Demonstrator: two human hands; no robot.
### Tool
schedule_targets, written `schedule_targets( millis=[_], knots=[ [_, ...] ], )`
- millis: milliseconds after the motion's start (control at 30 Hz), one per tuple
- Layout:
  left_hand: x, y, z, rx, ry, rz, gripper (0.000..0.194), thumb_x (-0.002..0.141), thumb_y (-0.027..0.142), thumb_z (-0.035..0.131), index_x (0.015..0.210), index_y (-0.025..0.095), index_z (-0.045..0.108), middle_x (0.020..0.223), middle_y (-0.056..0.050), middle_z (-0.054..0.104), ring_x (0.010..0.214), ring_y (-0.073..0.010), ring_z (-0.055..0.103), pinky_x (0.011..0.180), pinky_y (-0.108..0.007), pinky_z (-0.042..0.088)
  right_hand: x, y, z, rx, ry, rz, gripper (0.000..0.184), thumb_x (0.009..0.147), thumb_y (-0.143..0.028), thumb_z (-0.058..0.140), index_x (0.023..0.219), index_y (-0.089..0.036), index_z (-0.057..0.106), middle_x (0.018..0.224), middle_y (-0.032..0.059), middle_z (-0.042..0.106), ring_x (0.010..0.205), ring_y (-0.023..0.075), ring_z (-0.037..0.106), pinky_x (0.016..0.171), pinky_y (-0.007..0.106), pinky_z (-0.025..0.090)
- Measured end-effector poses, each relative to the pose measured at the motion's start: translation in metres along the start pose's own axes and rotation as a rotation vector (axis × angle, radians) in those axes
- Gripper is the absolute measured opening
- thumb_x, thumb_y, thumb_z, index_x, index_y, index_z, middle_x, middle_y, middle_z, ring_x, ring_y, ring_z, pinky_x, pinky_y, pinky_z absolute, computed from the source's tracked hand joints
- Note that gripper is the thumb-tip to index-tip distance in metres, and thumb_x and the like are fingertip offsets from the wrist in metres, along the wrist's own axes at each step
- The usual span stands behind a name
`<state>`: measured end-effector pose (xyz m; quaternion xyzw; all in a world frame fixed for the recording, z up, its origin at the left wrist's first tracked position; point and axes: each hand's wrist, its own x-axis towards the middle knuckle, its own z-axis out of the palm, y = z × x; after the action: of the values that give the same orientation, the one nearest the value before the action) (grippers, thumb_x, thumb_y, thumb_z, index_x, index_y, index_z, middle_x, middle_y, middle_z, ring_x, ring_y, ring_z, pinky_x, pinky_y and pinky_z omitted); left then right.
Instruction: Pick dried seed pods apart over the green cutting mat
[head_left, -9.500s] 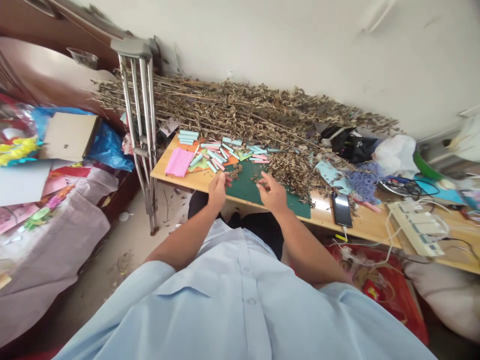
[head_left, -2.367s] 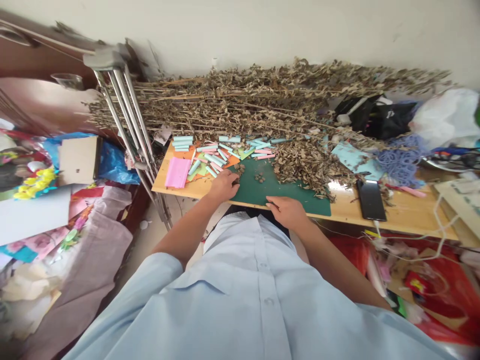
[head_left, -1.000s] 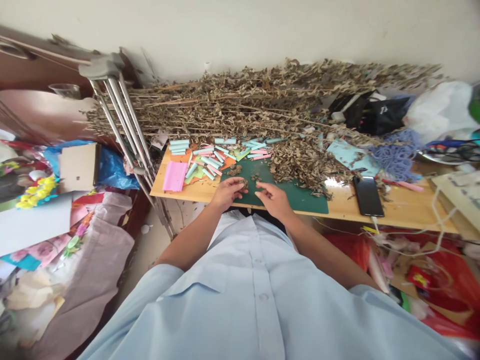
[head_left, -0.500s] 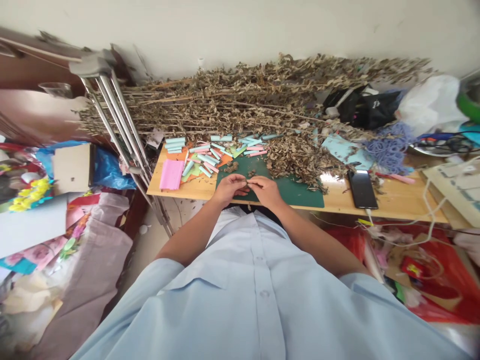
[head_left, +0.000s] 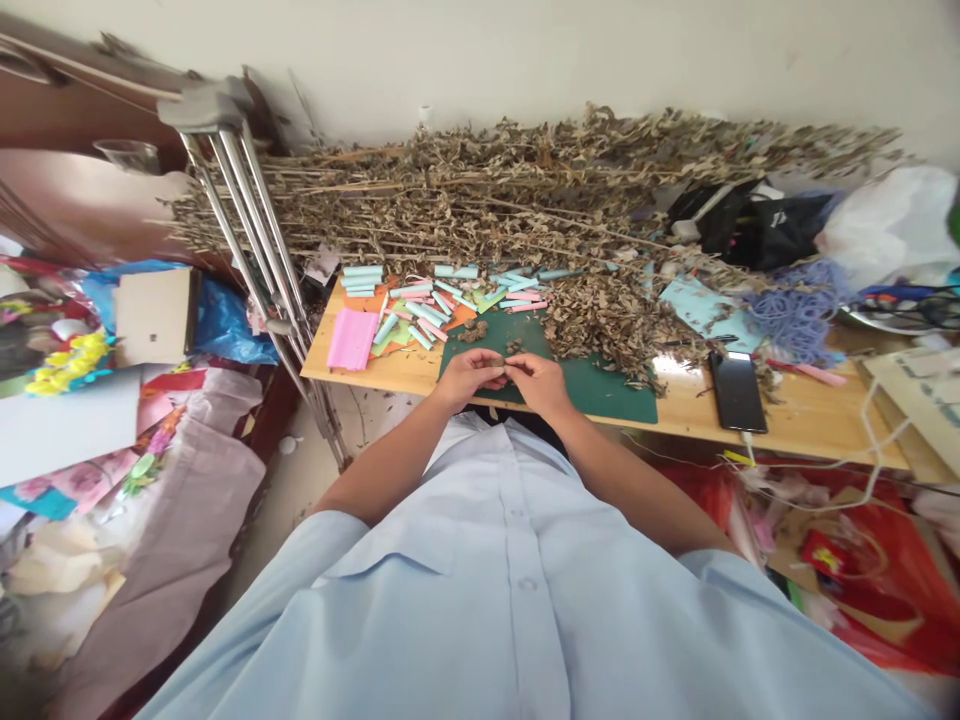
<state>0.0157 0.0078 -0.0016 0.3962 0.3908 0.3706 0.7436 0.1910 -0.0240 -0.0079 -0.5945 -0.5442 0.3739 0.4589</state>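
My left hand (head_left: 469,378) and my right hand (head_left: 536,385) meet above the near edge of a dark green cutting mat (head_left: 600,398). Their fingertips pinch a small dried sprig (head_left: 500,362), partly hidden by my fingers. Small crumbled leaves (head_left: 472,331) lie on the mat beyond my left hand. A heap of dried leaves (head_left: 600,320) covers the mat's far side. To the left lie pale blue and pink paper rolls (head_left: 420,312) on orange and green paper, beside a pink paper stack (head_left: 351,338).
Long dried leafy branches (head_left: 450,190) lie along the wall behind the wooden table (head_left: 795,435). Metal crutches (head_left: 247,220) lean at its left end. A black phone (head_left: 737,392) and blue cord tangle (head_left: 799,320) lie right. Cluttered bedding (head_left: 150,500) fills the left.
My hands have come together from their earlier spread positions, and their fingertips now pinch the sprig. The view has shifted slightly.
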Motion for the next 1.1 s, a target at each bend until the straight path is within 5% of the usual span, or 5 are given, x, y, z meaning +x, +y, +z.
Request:
schedule_targets(
  millis=[267,800,1100],
  knots=[
    [-0.0015,0.0005,-0.0001,-0.032,0.025,0.002,0.047,0.068,0.034,0.091,0.101,0.011,0.066,0.079,-0.004,0.073,0.068,-0.0166,0.074,0.067,-0.03,0.062,-0.0022,-0.0006,0.0,0.003,-0.011,-0.004,0.023,0.079,-0.042,0.072,0.091,-0.025,0.081,0.092,0.0031,0.081,0.083,0.0238,0.075,0.085,0.039,0.059],
    [0.003,0.0012,0.0012,-0.02,0.032,-0.041,0.038,0.066,0.025,0.089,0.093,0.011,0.066,0.075,-0.002,0.071,0.065,-0.0159,0.073,0.065,-0.03,0.062,-0.003,-0.0056,0.0041,-0.1,0.012,-0.078,0.013,0.079,-0.034,0.065,0.079,-0.024,0.074,0.078,0.0023,0.076,0.07,0.02,0.069,0.071,0.034,0.056],
    [0.0004,0.003,0.0027,-0.069,0.068,-0.029,0.033,0.069,0.022,0.085,0.092,0.011,0.064,0.074,-0.002,0.069,0.065,-0.0159,0.073,0.064,-0.029,0.062,0.0028,0.0,0.0066,0.422,0.025,0.231,0.027,0.068,-0.04,0.081,0.087,-0.024,0.071,0.071,-0.0018,0.072,0.064,0.0174,0.069,0.071,0.036,0.062]
  ],
)
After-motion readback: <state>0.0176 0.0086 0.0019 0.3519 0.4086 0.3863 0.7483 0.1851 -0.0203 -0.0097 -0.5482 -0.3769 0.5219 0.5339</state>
